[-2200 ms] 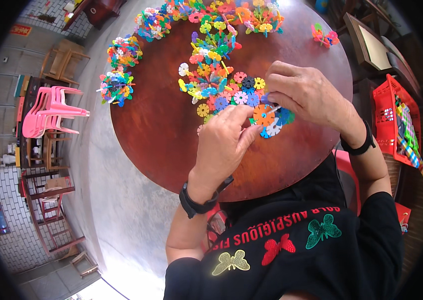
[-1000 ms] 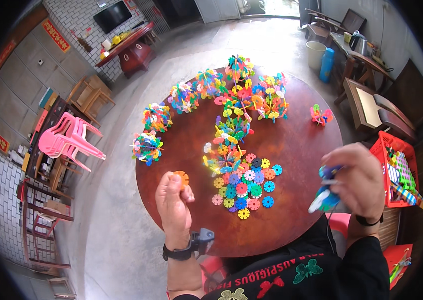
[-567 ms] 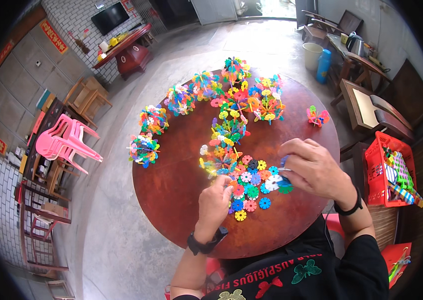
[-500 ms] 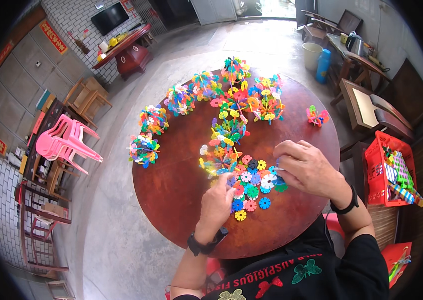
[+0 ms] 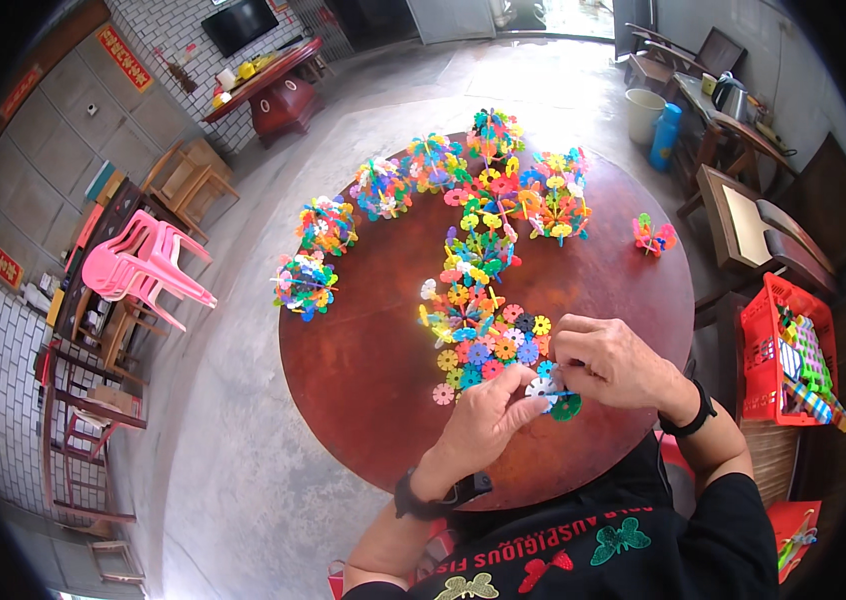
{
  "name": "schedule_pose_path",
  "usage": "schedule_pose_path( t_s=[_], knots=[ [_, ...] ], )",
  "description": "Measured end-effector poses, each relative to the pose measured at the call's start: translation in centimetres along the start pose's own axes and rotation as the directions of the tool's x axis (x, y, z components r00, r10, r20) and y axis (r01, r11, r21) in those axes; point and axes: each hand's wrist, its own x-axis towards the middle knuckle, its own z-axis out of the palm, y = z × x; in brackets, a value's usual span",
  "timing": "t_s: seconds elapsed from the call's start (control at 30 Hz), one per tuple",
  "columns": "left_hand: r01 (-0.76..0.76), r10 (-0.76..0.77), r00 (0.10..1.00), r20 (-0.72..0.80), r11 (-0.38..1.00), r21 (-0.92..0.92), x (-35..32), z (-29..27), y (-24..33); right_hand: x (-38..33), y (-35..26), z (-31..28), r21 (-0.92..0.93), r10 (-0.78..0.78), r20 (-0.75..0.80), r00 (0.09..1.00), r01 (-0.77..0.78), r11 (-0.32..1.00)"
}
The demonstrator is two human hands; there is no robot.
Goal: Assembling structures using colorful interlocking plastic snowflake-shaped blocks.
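Between my two hands is a small cluster of slotted plastic flower discs. It shows a white disc [image 5: 542,389], a blue edge and a green disc [image 5: 566,407]. My left hand [image 5: 488,418] pinches the white disc between thumb and fingers. My right hand [image 5: 611,362] is closed at the cluster's other side, its fingertips partly hiding the pieces. Just beyond lie loose flower discs [image 5: 505,348] in many colours, several partly covered by my left hand. Touching them is a ball built of discs [image 5: 463,312], yellow and orange toward me.
More disc balls [image 5: 306,285] curve along the round brown table's [image 5: 373,400] far left edge and back. A small red-and-green disc piece [image 5: 654,236] sits at the right. Beside the table are a red basket [image 5: 761,375] of toys and stacked pink chairs [image 5: 138,265].
My left hand has moved from the loose discs to the cluster at my right hand and now grips its white disc. The whole view has shifted slightly.
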Motion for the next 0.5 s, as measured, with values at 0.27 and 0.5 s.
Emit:
schedule_pose_path(
  t_s=[0.27,0.5],
  knots=[
    [0.097,-0.118,0.993,0.009,0.771,-0.629,-0.6,-1.2,0.3,0.6,-2.0,-0.3,-0.174,-0.337,0.032,0.941,0.337,0.925],
    [0.254,-0.184,0.967,0.176,0.687,-0.681,-1.0,-1.2,2.4,-0.5,-3.3,0.1,-0.225,-0.309,0.024,0.951,0.306,0.925]
  ],
)
